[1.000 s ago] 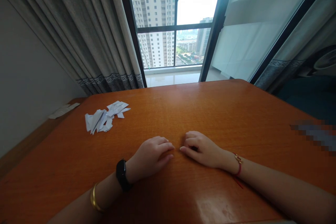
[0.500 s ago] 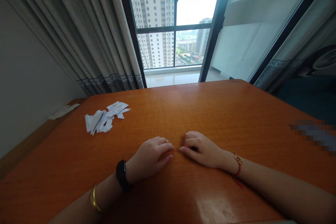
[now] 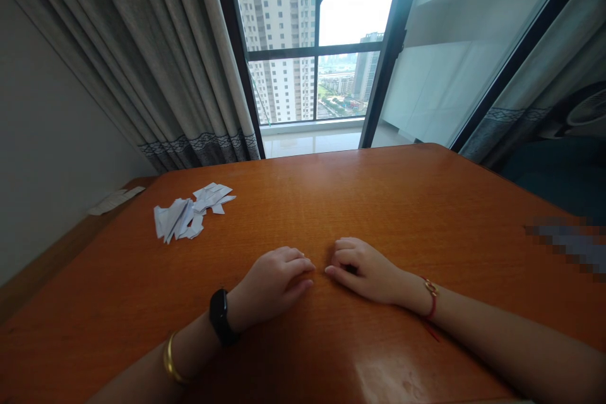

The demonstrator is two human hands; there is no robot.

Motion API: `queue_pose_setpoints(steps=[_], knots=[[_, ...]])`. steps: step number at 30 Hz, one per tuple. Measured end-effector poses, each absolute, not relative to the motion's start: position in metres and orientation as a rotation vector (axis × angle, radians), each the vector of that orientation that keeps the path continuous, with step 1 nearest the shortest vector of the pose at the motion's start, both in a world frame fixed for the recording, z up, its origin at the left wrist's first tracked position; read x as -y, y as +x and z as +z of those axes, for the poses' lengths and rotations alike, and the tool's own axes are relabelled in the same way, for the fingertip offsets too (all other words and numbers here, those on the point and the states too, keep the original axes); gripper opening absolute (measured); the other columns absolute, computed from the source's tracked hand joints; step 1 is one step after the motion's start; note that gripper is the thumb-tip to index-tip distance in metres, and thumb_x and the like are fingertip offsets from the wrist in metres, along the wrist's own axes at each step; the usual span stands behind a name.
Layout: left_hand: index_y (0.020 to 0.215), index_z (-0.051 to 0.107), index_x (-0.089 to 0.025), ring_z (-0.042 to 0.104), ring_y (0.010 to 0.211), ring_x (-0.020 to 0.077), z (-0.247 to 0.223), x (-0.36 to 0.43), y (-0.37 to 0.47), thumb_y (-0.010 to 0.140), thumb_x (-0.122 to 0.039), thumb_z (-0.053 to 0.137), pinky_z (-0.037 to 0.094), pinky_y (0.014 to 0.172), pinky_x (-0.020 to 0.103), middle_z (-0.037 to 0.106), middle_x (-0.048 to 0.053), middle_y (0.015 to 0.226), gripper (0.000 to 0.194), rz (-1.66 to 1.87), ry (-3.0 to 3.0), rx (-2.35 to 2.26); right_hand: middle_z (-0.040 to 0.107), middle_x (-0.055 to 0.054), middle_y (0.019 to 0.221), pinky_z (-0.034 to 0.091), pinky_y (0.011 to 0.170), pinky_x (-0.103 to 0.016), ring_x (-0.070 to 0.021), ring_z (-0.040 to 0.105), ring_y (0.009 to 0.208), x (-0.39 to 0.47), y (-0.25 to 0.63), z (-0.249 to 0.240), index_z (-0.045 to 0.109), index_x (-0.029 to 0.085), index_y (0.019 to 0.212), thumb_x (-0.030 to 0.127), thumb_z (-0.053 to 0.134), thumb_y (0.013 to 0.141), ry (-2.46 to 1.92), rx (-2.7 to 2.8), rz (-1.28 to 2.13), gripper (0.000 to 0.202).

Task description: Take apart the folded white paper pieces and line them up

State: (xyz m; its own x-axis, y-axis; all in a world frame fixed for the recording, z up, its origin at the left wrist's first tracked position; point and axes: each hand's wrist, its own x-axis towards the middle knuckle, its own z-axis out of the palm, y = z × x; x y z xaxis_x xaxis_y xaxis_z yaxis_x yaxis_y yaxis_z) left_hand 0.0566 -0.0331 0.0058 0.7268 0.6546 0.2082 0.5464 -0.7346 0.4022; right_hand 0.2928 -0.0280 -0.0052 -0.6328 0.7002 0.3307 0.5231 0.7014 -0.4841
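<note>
My left hand (image 3: 274, 283) rests on the orange-brown wooden table (image 3: 379, 202), palm down, fingers loosely stretched and thumb apart, with nothing held. A black band (image 3: 220, 317) and a gold bangle (image 3: 171, 358) circle that wrist and forearm. Facing it across a small gap, my right hand (image 3: 367, 270) lies on the tabletop. Its fingers curl loosely, a gap shows between them and the thumb, and no object is in it. A red cord bracelet (image 3: 431, 297) is on the right wrist. Nearest to the left hand, farther off, is a loose pile of folded white paper pieces (image 3: 177, 218).
More pale paper (image 3: 116, 201) lies on a low ledge at the far left. Grey curtains (image 3: 189, 76) and a glass door frame (image 3: 388, 63) stand beyond the table's far edge. A blurred-out patch (image 3: 572, 241) covers something at the right, and part of a fan (image 3: 587, 107) shows behind it.
</note>
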Motion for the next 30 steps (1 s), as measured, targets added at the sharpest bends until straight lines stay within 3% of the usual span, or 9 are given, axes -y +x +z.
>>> queue_pose_setpoints(steps=[14,17,20,22,25,30], knots=[[0.109,0.063,-0.023,0.060,0.099,0.0197,0.006,0.035,0.057,0.090,-0.026,0.053,0.047,0.092,0.034,0.067,0.006,0.105,0.022,0.419,2.611,-0.963,0.058,-0.002,0.071,0.038,0.068,-0.028,-0.0135,0.049,0.067,0.030,0.294,-0.005,0.055,0.017,0.065,0.027,0.053,0.091,-0.946,2.416,0.472,0.028],[0.106,0.064,-0.026,0.058,0.110,0.0208,0.009,0.032,0.055,0.089,-0.027,0.054,0.031,0.110,0.047,0.066,0.004,0.112,0.020,0.438,2.642,-0.985,0.058,-0.002,0.070,0.038,0.068,-0.028,-0.0134,0.050,0.067,0.030,0.292,-0.005,0.055,0.017,0.064,0.027,0.053,0.091,-0.934,2.410,0.476,0.029],[0.105,0.065,-0.029,0.037,0.134,0.0285,0.026,0.012,0.043,0.088,-0.033,0.055,0.004,0.112,0.065,0.053,0.004,0.136,0.020,0.620,2.649,-1.277,0.058,-0.002,0.071,0.039,0.070,-0.028,-0.0136,0.051,0.068,0.029,0.291,-0.005,0.056,0.017,0.065,0.028,0.053,0.091,-0.924,2.413,0.467,0.029],[0.116,0.060,-0.032,0.018,0.142,0.0328,0.040,-0.016,0.026,0.085,-0.043,0.058,0.006,0.110,0.067,0.034,0.004,0.150,0.033,0.803,2.502,-1.645,0.059,-0.002,0.072,0.040,0.071,-0.029,-0.0137,0.051,0.069,0.028,0.290,-0.005,0.058,0.017,0.066,0.028,0.053,0.091,-0.929,2.425,0.453,0.028],[0.134,0.047,-0.031,-0.003,0.143,0.0418,0.056,-0.067,-0.013,0.074,-0.061,0.062,0.007,0.103,0.073,0.011,0.009,0.158,0.069,0.818,2.072,-2.198,0.059,-0.002,0.073,0.040,0.071,-0.029,-0.0137,0.052,0.069,0.028,0.290,-0.006,0.059,0.017,0.067,0.029,0.054,0.091,-0.951,2.438,0.426,0.027],[0.145,0.031,-0.020,-0.010,0.135,0.0556,0.049,-0.122,-0.082,0.066,-0.083,0.048,0.009,0.090,0.081,-0.002,0.021,0.156,0.102,0.710,1.488,-2.575,0.060,-0.002,0.074,0.040,0.073,-0.028,-0.0135,0.054,0.071,0.027,0.289,-0.009,0.059,0.017,0.068,0.030,0.055,0.091,-0.965,2.436,0.409,0.027]])
